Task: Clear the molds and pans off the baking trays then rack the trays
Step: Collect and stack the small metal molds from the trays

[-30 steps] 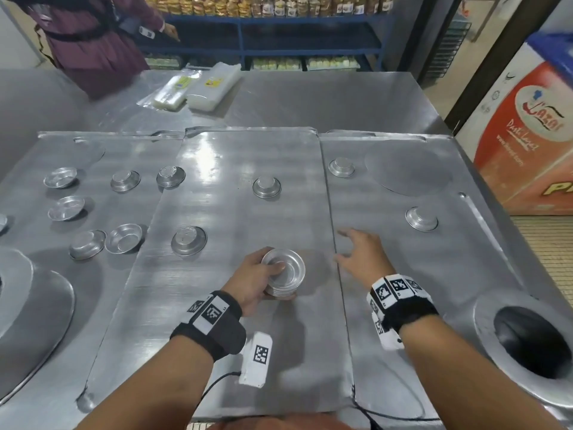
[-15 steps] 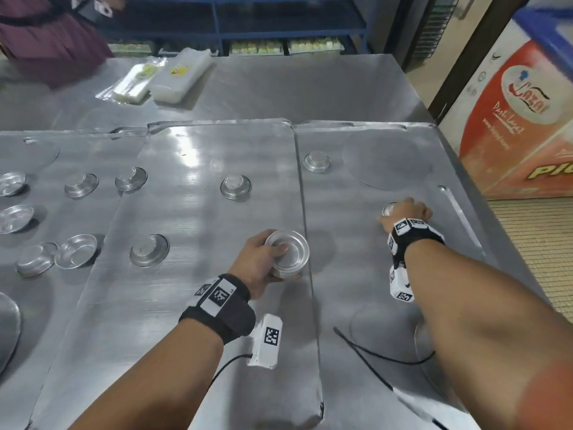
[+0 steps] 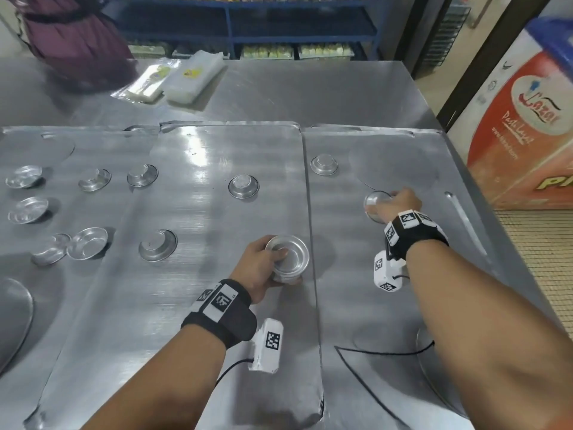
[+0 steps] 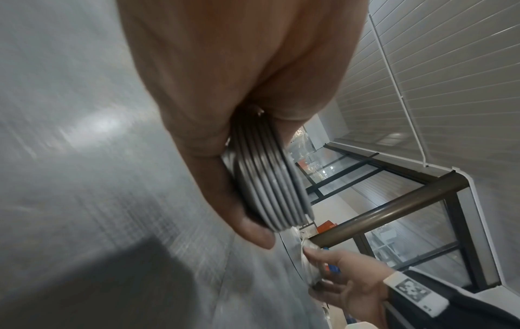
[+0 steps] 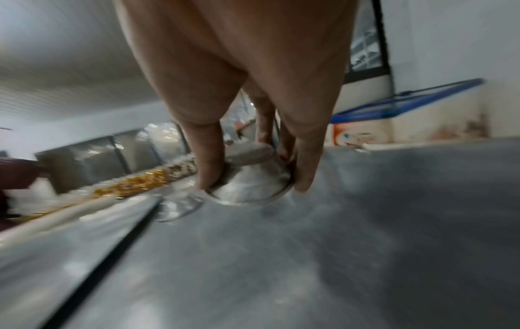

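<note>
My left hand (image 3: 273, 262) grips a stack of small round metal molds (image 3: 288, 259) over the middle baking tray (image 3: 217, 305); the left wrist view shows the nested stack (image 4: 270, 191) between thumb and fingers. My right hand (image 3: 393, 206) pinches a single upturned mold (image 3: 375, 203) by its rim on the right tray (image 3: 372, 305); the right wrist view shows that mold (image 5: 253, 184) tilted, lifted on one side. Another mold (image 3: 324, 165) sits at the right tray's far left. Two molds (image 3: 244, 186) (image 3: 157, 245) lie on the middle tray.
Several more molds (image 3: 88, 243) lie on the left tray (image 3: 46, 305). Large round pans (image 3: 12, 318) sit at the near left and under my right forearm. Plastic bags (image 3: 192, 79) lie at the table's back. A person in maroon (image 3: 71, 35) stands far left. A freezer (image 3: 527, 125) stands right.
My right hand reached out to the mold on the right tray, closed on it and tipped it up. My left hand kept its stack, nearly still.
</note>
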Demonstrator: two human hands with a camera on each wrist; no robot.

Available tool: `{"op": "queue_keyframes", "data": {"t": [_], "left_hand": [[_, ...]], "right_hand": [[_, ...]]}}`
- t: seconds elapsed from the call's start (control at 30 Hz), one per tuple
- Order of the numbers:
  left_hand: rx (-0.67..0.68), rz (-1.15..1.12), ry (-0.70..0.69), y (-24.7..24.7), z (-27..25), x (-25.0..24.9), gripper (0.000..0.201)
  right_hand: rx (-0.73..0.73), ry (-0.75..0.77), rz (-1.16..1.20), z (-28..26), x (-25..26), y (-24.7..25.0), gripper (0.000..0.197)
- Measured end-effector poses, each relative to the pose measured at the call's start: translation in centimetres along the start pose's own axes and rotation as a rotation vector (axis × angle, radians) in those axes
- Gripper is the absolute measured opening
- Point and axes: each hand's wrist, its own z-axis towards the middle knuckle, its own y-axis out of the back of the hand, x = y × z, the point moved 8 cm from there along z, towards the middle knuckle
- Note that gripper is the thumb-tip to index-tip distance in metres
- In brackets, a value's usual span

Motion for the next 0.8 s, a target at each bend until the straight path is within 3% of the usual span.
{"op": "queue_keyframes", "data": {"t": [0.17,0.3,0.43,0.5,0.63,0.8], "left_hand": [[-0.021,-0.051,0.004,2.0,-1.5,-0.1,0.019],[-0.047,-0.097,0.012,3.8,-2.7,-0.2,0.028],[-0.038,-0.184,0.047,5.5,-3.7,0.0,0.057],[0.000,-0.163,0.048,6.1,-4.2,0.0,0.063],[0.072,-0.123,0.037,6.9,-5.0,0.2,0.055],[0.053,-0.094,-0.001,8.3,-5.7,0.4,0.035]], "right_hand": [[0.153,0.361,0.179,-6.6,5.7,-2.1,0.074],[0.294,0.544,0.312,-13.4,8.1,-3.9,0.073],[0.469,0.625,0.531,-20.2,8.6,-6.0,0.069],[0.499,0.659,0.574,-22.9,8.4,-6.8,0.067],[0.533,0.736,0.548,-26.4,8.1,-8.6,0.064],[0.544,0.774,0.477,-28.8,7.8,-10.1,0.061]]}}
